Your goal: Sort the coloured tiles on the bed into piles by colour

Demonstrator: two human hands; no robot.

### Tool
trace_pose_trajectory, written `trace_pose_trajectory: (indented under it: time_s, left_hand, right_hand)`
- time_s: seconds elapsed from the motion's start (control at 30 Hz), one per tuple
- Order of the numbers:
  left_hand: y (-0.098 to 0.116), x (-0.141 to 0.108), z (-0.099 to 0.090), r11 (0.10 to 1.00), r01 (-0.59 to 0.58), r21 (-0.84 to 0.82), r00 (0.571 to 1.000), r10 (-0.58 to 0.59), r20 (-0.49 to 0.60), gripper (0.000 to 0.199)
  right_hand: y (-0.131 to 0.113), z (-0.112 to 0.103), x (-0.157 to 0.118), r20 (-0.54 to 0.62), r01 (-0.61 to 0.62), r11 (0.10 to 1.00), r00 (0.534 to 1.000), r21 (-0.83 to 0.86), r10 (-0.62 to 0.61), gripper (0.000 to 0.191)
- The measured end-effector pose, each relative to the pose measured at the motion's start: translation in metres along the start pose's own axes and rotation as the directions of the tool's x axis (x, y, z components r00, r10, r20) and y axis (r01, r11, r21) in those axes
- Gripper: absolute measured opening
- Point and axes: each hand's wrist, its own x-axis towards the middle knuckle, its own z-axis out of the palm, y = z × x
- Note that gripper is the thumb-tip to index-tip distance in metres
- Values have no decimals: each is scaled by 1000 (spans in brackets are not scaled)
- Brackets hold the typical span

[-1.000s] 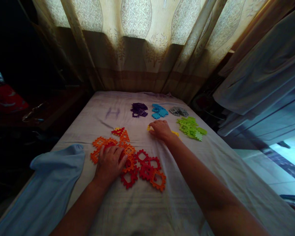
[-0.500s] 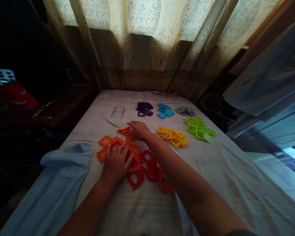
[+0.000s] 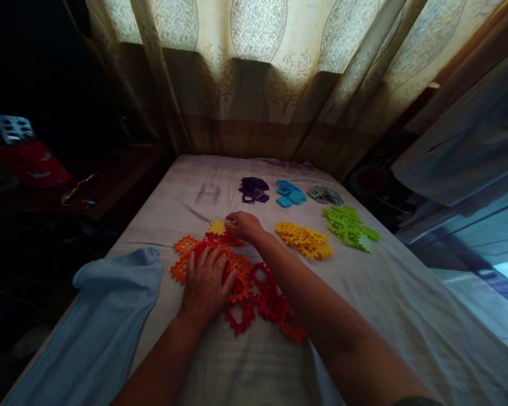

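Note:
My left hand (image 3: 205, 285) lies palm down with its fingers apart over a pile of red and orange notched plastic building pieces. An orange piece (image 3: 186, 245) shows to its left, and a red piece (image 3: 241, 316) lies to its right. At the far edge of this pile my right hand (image 3: 244, 226) is closed, its fingertips pinching at the right edge of a yellow notched building piece (image 3: 217, 227). Red pieces (image 3: 220, 239) lie just below that yellow one. The right fingertips are partly hidden.
Sorted piles lie beyond: yellow (image 3: 305, 241), lime green (image 3: 349, 226), grey (image 3: 325, 195), light blue (image 3: 290, 193) and purple (image 3: 254, 190). A light blue cloth (image 3: 114, 304) lies at the left edge of the sheet-covered bed (image 3: 376, 316). A curtain (image 3: 254, 129) hangs behind.
The yellow piece, mostly hidden before, now shows whole beside my right fingertips. Red pieces beneath it have shifted. My left hand stays on the pile; the view has moved slightly.

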Motion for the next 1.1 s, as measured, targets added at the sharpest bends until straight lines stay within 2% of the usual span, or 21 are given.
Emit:
trace_pose_trajectory:
  time_s: [0.07,0.2,0.3,0.37,0.47,0.57,0.63,0.73,0.83,0.93,1.0,1.1]
  left_hand:
    - [-1,0,1,1000,-2,-22,1000,2,-1,32]
    - [-2,0,0,999,-16,-41,1000,16,-3,33]
    - [-3,0,0,999,-26,-34,1000,26,-4,33]
    - [-3,0,0,999,-28,-26,999,28,-16,31]
    - [-4,-1,0,999,-32,-11,999,32,-18,30]
    - [-5,-1,1,999,-41,-5,999,41,-18,31]
    - [-5,0,2,999,-45,-8,999,45,-26,31]
    - [-7,1,3,998,-54,-15,998,54,-37,31]
    - [-9,2,3,997,-73,-8,997,73,-29,32]
    - [-10,2,3,997,-76,13,997,76,-30,32]
    - [-9,3,2,997,-73,24,997,74,-38,32]
    - [-9,2,3,997,-80,21,995,81,-55,31]
  right_hand:
    - [-8,0,9,9,-81,996,997,-37,81,41]
    - [-23,-2,22,88,-102,992,990,-69,108,46]
    - [-26,-3,26,131,-113,994,985,-5,113,46]
    - [-19,-5,25,103,-114,991,989,70,106,37]
    - [5,-15,12,-61,-138,981,987,139,148,24]
    - [44,-34,-18,-235,-233,968,940,90,248,24]
    - [72,-47,-43,-279,-333,942,901,46,332,25]
    - [107,-57,-77,-301,-409,912,873,-25,384,26]
    - [128,-49,-100,-374,-381,920,870,-96,321,31]
    - [136,-26,-118,-450,-305,940,869,-153,209,49]
    - [137,-9,-128,-428,-242,947,894,-213,133,58]
    - [140,8,-136,-363,-166,949,930,-268,60,54]
